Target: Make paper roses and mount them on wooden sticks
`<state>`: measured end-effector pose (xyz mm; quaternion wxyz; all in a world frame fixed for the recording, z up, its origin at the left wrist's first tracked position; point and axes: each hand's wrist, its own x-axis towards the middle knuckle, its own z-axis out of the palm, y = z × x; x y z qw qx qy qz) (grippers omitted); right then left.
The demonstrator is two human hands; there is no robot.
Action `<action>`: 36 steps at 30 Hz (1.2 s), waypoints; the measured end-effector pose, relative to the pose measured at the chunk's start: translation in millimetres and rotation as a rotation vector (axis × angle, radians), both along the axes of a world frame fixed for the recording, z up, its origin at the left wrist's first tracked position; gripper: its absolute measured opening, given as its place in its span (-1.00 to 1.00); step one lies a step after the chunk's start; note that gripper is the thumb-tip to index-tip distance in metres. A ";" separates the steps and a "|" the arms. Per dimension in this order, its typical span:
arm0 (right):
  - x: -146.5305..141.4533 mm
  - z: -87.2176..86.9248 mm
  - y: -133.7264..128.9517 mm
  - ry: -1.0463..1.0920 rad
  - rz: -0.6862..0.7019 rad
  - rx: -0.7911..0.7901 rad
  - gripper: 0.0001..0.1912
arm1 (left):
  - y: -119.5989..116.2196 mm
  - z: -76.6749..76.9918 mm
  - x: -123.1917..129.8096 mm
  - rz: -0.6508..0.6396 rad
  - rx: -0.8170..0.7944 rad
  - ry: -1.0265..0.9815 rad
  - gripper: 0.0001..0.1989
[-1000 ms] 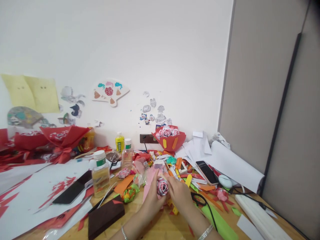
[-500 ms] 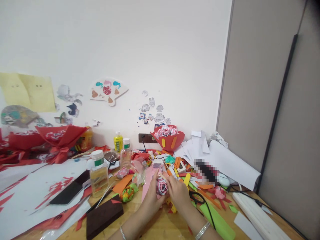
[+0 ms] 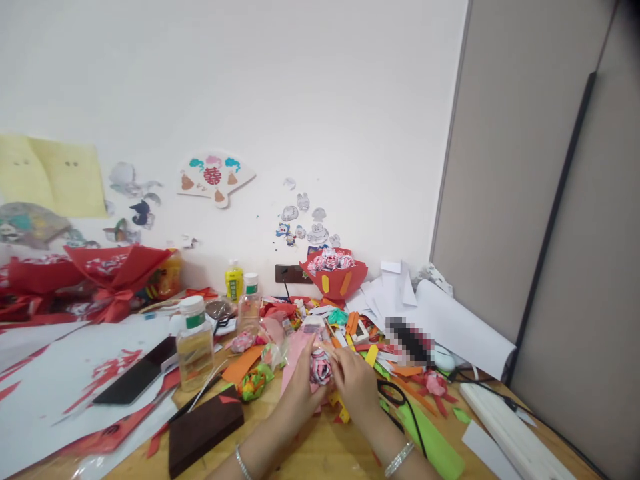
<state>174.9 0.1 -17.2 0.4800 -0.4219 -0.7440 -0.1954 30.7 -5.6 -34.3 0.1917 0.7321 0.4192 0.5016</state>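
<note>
A pink-and-white paper rose (image 3: pixel 321 368) is held between my two hands above the wooden table. My left hand (image 3: pixel 300 383) wraps its left side and underside, thumb beneath. My right hand (image 3: pixel 354 379) has its fingers bent against the rose's right and upper edge; the fingertips are partly hidden. Behind my left hand lies pink paper (image 3: pixel 299 345). Yellow paper pieces (image 3: pixel 342 410) show below the rose. Right of my right hand are black-handled scissors (image 3: pixel 393 393).
A red-wrapped bouquet (image 3: pixel 334 277) stands at the wall. To the left are a clear bottle (image 3: pixel 195 347), a dark brown block (image 3: pixel 206 430) and a black tablet-like slab (image 3: pixel 136 373). Right lie green paper (image 3: pixel 434 440), a rolled white sheet (image 3: pixel 465 330) and a long white bar (image 3: pixel 515 433).
The view has shifted slightly, so the scene sits a little higher and further left. Both hands stay around the paper rose, with only a slight change in the right fingers.
</note>
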 end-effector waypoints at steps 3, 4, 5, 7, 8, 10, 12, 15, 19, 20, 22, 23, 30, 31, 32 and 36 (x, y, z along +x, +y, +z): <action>-0.4 -1.3 0.2 0.025 0.023 0.024 -0.56 | -1.1 1.3 1.2 0.004 -0.006 -0.016 -0.24; -0.4 -1.8 0.3 0.028 0.026 0.024 -0.57 | -1.5 2.0 1.6 0.007 -0.011 -0.025 -0.25; -0.2 -2.4 0.5 0.029 0.030 0.021 -0.57 | -2.0 2.9 2.0 0.007 -0.018 -0.030 -0.26; 0.1 -3.8 1.0 0.026 0.046 0.007 -0.58 | -2.9 4.6 2.5 -0.003 -0.024 -0.032 -0.26; 0.3 -4.6 1.3 0.024 0.055 -0.001 -0.58 | -3.3 5.4 2.6 -0.012 -0.024 -0.032 -0.26; 0.6 -6.0 1.7 0.020 0.065 -0.012 -0.59 | -3.7 6.3 2.8 -0.030 -0.017 -0.036 -0.24; 0.8 -6.6 1.6 0.018 0.055 -0.016 -0.58 | -4.0 6.6 3.1 -0.023 -0.010 -0.059 -0.23; 0.9 -5.7 0.5 -0.005 0.020 0.000 -0.56 | -4.4 6.4 3.4 -0.004 -0.006 -0.086 -0.23; 0.4 -4.0 -0.4 -0.111 -0.010 0.080 -0.58 | -4.8 6.3 3.2 -0.015 -0.012 -0.089 -0.21; 0.2 -3.9 -0.2 -0.131 -0.012 0.096 -0.59 | -4.7 6.2 3.2 -0.017 -0.015 -0.092 -0.21; 0.0 -4.1 0.9 -0.159 -0.013 0.105 -0.62 | -4.0 5.3 3.3 -0.027 -0.022 -0.102 -0.21; 0.0 -4.3 1.6 -0.171 -0.012 0.096 -0.64 | -3.4 4.3 3.5 -0.032 -0.024 -0.106 -0.21; 1.6 -5.8 4.6 -0.182 -0.019 0.011 -0.66 | 0.1 -5.1 3.6 -0.020 -0.072 -0.122 -0.22; 1.7 -5.9 4.6 -0.175 -0.017 0.005 -0.65 | -0.1 -5.0 3.5 -0.017 -0.077 -0.119 -0.22; 1.7 -5.9 4.4 -0.166 -0.014 0.001 -0.65 | -0.4 -4.4 3.5 -0.010 -0.070 -0.111 -0.22; 1.6 -4.8 3.1 -0.116 -0.008 -0.009 -0.69 | -1.2 0.5 3.2 0.009 -0.018 -0.064 -0.23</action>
